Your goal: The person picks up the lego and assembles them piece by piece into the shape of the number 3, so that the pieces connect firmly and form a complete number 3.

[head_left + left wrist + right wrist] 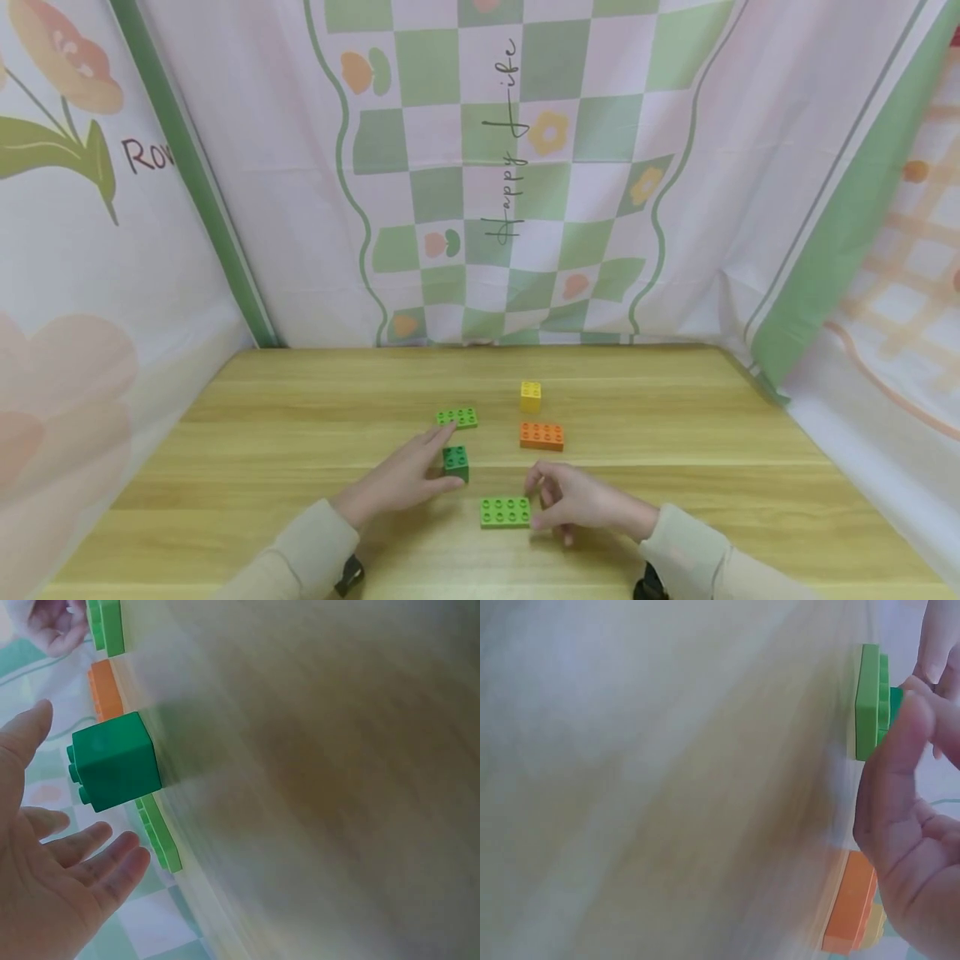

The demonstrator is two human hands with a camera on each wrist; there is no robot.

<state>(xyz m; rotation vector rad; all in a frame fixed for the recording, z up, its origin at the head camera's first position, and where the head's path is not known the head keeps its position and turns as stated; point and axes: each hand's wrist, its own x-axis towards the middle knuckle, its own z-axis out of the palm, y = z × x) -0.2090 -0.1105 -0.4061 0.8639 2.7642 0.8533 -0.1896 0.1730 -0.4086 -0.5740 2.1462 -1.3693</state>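
My left hand [408,477] spreads around a small dark green toy brick [456,464], thumb and forefinger apart. In the left wrist view, a gap shows between the fingers and that dark green brick [116,761]. A long light green brick [505,513] lies flat nearer to me. My right hand [577,500] is at its right end, fingers loosely bent, thumb close to the edge. In the right wrist view, the thumb partly covers the light green brick [868,705]; whether it touches is hard to tell. I see no brick held in either hand.
Farther back on the wooden table [300,400] lie another light green brick [467,418], just past the left fingertips, an orange brick [542,436] and a small yellow brick [530,397]. A patterned curtain [525,192] hangs behind the table's far edge.
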